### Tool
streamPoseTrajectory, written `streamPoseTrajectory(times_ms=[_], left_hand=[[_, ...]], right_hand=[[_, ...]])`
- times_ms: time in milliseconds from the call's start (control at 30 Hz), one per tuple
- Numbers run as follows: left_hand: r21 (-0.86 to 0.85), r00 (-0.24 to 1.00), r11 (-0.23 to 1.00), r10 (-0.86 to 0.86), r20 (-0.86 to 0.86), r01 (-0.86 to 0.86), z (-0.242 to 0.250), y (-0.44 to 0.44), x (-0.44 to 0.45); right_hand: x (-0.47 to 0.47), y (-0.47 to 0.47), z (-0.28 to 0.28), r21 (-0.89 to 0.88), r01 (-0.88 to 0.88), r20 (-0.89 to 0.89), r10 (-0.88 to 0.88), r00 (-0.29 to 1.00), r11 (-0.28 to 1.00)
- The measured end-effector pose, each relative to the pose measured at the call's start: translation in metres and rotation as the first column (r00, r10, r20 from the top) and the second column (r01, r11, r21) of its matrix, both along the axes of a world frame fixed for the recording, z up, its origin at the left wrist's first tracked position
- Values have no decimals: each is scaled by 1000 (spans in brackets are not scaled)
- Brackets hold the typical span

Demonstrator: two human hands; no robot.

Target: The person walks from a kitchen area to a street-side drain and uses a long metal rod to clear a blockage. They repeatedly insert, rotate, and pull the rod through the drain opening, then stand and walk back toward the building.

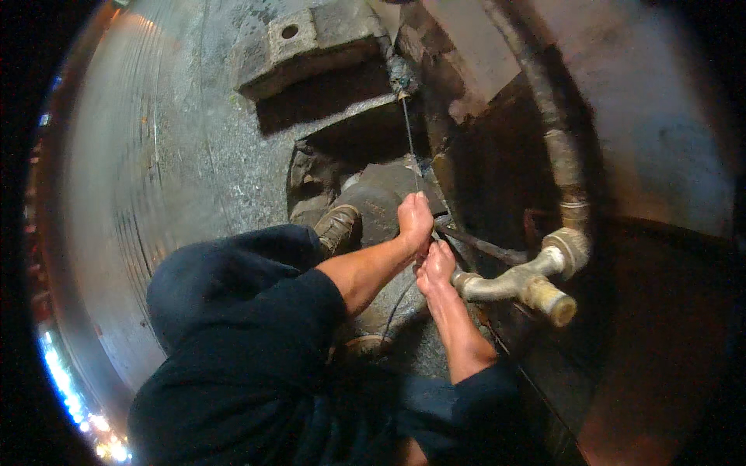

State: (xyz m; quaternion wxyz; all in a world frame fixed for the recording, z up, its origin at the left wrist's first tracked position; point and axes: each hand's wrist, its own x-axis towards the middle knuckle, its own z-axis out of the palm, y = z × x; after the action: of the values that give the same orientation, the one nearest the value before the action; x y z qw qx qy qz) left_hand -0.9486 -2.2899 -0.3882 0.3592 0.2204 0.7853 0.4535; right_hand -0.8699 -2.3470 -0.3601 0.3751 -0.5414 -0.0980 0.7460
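Note:
A thin, taut cable or cord [408,128] runs down from a knotted, dirty fitting [401,74] beside a raised block. My left hand [416,220] is closed around its lower part. Just below and to the right, my right hand [436,265] is closed close against it, apparently on the same cable; its fingers partly hide what they grip. A loose dark length [398,300] hangs in a curve below the hands. Close to my right hand is a branched metal pipe fitting [495,288] with a pale capped end.
A concrete-like block [326,55] with a round hole juts out above a dark recess. A thick pipe [562,151] curves down at the right, and a thinner rod [484,244] crosses near my hands. My boot [337,229] rests by a rough stone-like mass [379,201].

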Motion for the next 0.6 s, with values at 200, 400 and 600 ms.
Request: streamPoseTrajectory(times_ms=[200, 400, 600], left_hand=[[-45, 1000, 999, 2, -3, -2, -18, 63, -35], [-45, 977, 997, 68, 203, -60, -49, 114, -61], [-7, 994, 999, -41, -103, 40, -11, 15, 6]], right_hand=[[-33, 69, 5, -33, -126, 128, 130, 983, 991], [-50, 121, -36, -60, -264, 140, 270, 953, 963], [7, 17, -17, -56, -29, 115, 36, 993, 998]])
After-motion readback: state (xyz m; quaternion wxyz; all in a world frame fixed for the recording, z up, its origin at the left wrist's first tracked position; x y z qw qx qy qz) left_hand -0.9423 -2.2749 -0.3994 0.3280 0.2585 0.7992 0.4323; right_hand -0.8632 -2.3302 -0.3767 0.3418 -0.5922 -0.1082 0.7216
